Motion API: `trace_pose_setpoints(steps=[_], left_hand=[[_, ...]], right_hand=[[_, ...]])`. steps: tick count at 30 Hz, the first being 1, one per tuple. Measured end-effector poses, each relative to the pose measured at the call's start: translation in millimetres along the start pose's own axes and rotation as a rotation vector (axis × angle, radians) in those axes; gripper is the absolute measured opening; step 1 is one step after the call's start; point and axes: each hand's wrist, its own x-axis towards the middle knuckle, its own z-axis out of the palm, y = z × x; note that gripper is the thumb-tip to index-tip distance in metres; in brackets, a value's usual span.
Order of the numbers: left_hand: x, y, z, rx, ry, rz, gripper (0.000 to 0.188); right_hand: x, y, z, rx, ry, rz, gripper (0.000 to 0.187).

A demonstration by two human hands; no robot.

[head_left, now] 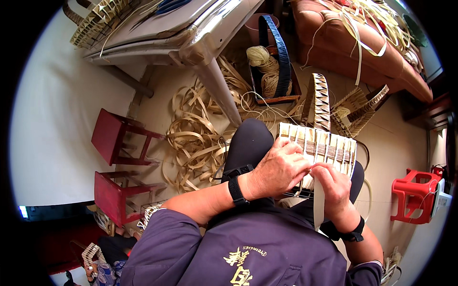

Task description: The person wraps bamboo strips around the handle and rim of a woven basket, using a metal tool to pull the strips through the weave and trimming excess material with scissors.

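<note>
A woven basket (331, 144) of pale strips with brown bands rests on my lap, its tall laced handle (320, 101) standing on the far side. My left hand (282, 167) lies over its near left part, fingers curled and pressed against the weave; the thumb is mostly hidden. Close beside it, my right hand (334, 187) pinches a flat pale strip (318, 205) at the basket's near side. The strip's loose length hangs down toward my body. Both sets of fingertips nearly meet where the strip enters the weave. Dark wire shows along the basket's lower edge.
Tangled tan strips (193, 138) cover the floor to the left. Ahead stands a dark basket (281, 66) with twine balls; another basket (353, 107) lies beyond mine. Red stools (114, 138) stand left, a red plastic stool (415, 198) right. A table (205, 47) and sofa (353, 57) stand ahead.
</note>
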Motion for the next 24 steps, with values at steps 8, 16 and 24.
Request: trace_pose_setpoints(steps=[8,16,24], left_hand=[[11.0,-1.9,9.1,-0.027,0.108,-0.081,0.013],[18.9,3.9,8.3,-0.034,0.083,-0.109,0.012],[24.1,7.7,9.3,-0.011,0.025,-0.081,0.019]], right_hand=[[2.5,6.9,-0.9,0.117,0.073,-0.08,0.026],[-13.1,18.2,4.9,0.138,0.023,-0.077,0.02],[-14.9,19.5,1.7,0.097,0.054,-0.045,0.018]])
